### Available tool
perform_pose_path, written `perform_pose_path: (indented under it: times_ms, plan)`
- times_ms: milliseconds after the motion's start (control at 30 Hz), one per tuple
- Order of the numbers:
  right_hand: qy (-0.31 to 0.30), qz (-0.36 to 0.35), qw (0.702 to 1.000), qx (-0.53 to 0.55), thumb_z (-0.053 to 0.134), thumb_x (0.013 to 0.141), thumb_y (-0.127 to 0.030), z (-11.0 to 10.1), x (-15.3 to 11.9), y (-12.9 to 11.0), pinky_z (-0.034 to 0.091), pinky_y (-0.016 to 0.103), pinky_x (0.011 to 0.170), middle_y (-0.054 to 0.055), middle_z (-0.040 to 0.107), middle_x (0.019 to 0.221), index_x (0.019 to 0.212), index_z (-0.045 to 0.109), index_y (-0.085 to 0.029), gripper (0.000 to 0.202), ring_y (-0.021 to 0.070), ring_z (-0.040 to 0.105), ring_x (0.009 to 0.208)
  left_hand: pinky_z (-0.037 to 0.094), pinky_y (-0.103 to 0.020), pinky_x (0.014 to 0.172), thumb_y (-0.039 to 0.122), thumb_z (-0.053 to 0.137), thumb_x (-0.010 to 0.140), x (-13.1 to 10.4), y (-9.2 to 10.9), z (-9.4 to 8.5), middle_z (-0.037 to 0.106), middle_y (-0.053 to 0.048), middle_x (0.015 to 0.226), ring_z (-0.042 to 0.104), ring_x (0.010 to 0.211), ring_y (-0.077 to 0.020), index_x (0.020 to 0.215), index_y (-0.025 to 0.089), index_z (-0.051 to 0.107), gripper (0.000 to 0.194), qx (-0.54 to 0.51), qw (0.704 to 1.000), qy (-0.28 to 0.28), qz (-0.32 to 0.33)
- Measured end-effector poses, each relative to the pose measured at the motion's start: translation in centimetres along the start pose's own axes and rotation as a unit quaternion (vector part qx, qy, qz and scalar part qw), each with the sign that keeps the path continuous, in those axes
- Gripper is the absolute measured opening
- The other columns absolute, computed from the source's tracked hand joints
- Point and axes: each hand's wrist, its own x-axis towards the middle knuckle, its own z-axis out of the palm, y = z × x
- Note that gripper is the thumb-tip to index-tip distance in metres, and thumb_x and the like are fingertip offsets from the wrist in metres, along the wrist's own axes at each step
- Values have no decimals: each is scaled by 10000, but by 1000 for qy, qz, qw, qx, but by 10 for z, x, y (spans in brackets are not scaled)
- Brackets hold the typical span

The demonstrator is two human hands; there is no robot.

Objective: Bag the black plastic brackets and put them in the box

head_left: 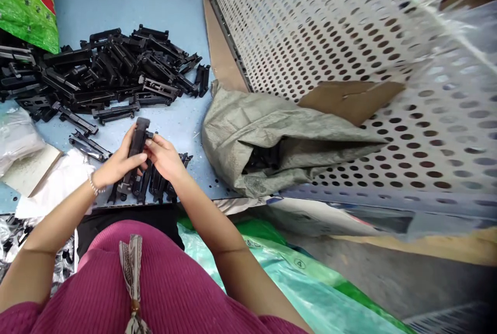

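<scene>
green bag: upper left | perforated panel: right | brown cardboard: overlapping panel

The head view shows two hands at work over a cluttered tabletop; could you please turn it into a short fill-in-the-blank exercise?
1. The left hand and the right hand both touch one long part, whose colour is ____.
2. A bracelet circles the person's ____ wrist.
3. The bare areas of the tabletop are light ____ in colour.
4. The pale panel beside the tabletop is perforated with many ____.

Missing words: black; left; blue; holes.
</scene>
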Motion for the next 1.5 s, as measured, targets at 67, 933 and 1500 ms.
perform_pose_path:
  times_ms: [67, 933, 1500]
  plan:
    - [-1, -87, 982, -169, 544, 1000, -416, 6, -4, -3, 572, 398, 884, 102, 649, 1158, 1122, 642, -230, 243, 223, 648, 988, 594, -338, 568, 504, 720, 872, -29, -1, 10, 698, -102, 1136, 679, 693, -196, 1610, 346, 286, 871, -88, 993, 27, -78]
    - [85, -29, 838, -539, 466, 1025, -533, -42, -108, 24, 418, 582, 1099, 271, 504, 1476, 1405, 554, -107, 577, 406, 469, 1387, 427, -511, 1132, 389, 678, 858, -13, -55, -72, 655, -129, 1286, 593, 1265, -334, 1553, 197, 374, 783, 167, 941, 293, -28]
    - [-79, -43, 958, -273, 561, 995, -421, -9, -86, 9, 527, 540, 1068, 187, 613, 1406, 1441, 559, -194, 500, 317, 621, 1266, 573, -299, 768, 574, 706, 823, -92, -57, 36, 753, -67, 996, 717, 844, -185, 1176, 197, 607, 525, -264, 863, 427, -60]
